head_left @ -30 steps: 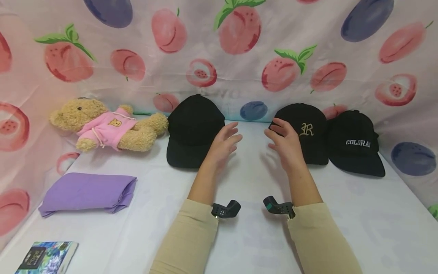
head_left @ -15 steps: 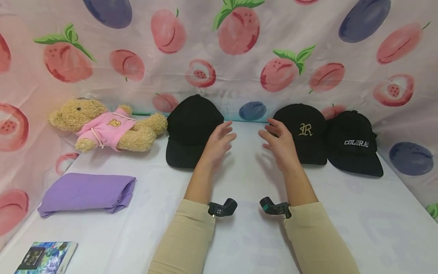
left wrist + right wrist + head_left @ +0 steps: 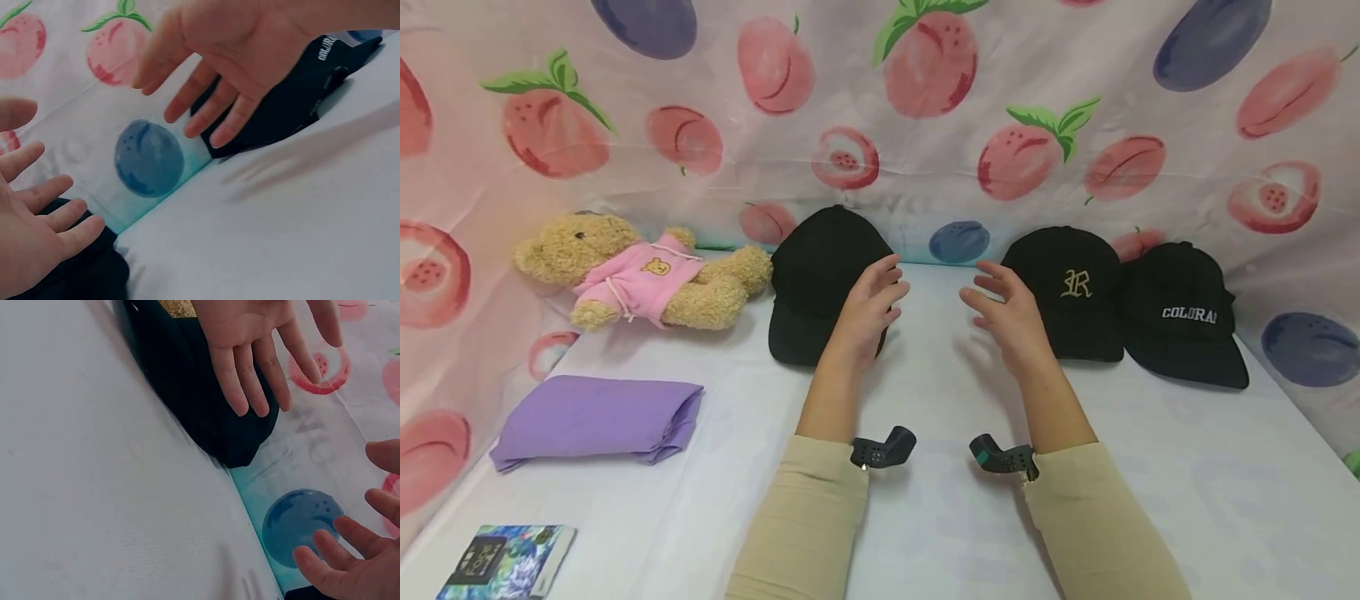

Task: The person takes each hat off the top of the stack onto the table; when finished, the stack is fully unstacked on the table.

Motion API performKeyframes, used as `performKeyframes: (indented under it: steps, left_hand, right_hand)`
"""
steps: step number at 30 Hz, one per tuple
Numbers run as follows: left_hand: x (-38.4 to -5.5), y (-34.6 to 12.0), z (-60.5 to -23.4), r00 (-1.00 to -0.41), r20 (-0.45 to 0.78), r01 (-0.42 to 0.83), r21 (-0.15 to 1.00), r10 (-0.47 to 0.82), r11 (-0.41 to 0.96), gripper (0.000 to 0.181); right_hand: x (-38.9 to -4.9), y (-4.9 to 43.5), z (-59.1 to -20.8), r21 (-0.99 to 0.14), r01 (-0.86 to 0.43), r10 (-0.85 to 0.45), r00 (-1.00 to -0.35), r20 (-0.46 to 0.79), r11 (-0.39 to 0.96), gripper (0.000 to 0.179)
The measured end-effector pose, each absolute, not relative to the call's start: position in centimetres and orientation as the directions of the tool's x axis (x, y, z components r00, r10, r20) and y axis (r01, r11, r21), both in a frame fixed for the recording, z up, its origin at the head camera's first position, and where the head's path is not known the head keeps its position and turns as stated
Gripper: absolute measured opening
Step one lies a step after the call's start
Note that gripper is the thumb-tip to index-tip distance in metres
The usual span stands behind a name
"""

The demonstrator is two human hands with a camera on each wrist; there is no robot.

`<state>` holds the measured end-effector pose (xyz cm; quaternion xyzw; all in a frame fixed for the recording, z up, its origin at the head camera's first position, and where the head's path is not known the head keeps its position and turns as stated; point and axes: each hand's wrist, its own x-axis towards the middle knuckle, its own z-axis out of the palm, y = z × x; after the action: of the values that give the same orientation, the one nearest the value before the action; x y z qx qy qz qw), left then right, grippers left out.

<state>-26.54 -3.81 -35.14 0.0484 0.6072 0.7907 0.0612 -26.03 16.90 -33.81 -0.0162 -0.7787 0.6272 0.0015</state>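
Note:
My left hand [image 3: 863, 312] hovers over the table with its fingers spread and nothing in them, overlapping the right side of a plain black cap [image 3: 820, 267] in the head view. Facing it, my right hand [image 3: 1011, 312] is held up with relaxed, parted fingers, also holding nothing. Just beyond the right hand stands a black cap with a gold letter R [image 3: 1067, 317]. Beside that cap sits another black cap [image 3: 1180, 342] with white lettering. Both palms, the left one [image 3: 31, 237] and the right one [image 3: 237, 50], show bare in the left wrist view.
A teddy bear [image 3: 643, 279] in a pink top lies at the back left. In front of it is a folded purple cloth [image 3: 595, 421]. A small box with a floral print [image 3: 512, 562] lies at the near left corner. A fruit-print curtain [image 3: 925, 150] hangs behind the white table [image 3: 940, 517].
My left hand has shifted slightly left, farther over the plain black cap. The right hand has drifted a little left, away from the R cap. The caps, bear and cloth stay put.

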Motion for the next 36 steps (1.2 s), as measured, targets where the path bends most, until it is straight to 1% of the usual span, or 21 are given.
performKeyframes:
  steps: [9, 21, 29, 36]
  left_hand:
    - [-26.6, -5.1, -35.3, -0.991, 0.019, 0.004, 0.994, 0.134, -0.112, 0.054]
    - [-26.3, -6.0, -35.5, -0.99, 0.063, 0.057, 0.997, 0.125, -0.053, 0.054]
    - [-26.1, -6.4, -34.9, -0.989, 0.076, 0.08, 0.996, 0.125, 0.028, 0.055]
    - [-25.7, -7.1, -34.7, -0.99, 0.098, 0.106, 0.991, 0.105, 0.078, 0.05]
  right_hand:
    - [-26.1, 16.4, -33.7, -0.974, 0.019, 0.003, -1.0, -0.019, 0.228, 0.064]
    - [-25.9, 16.1, -33.5, -0.969, 0.028, 0.0, -1.0, -0.028, 0.247, 0.065]
    - [-25.8, 15.2, -33.5, -0.972, 0.009, -0.029, -0.999, -0.016, 0.234, 0.066]
    - [-25.9, 14.3, -33.7, -0.975, 0.016, -0.045, -0.999, -0.027, 0.221, 0.065]
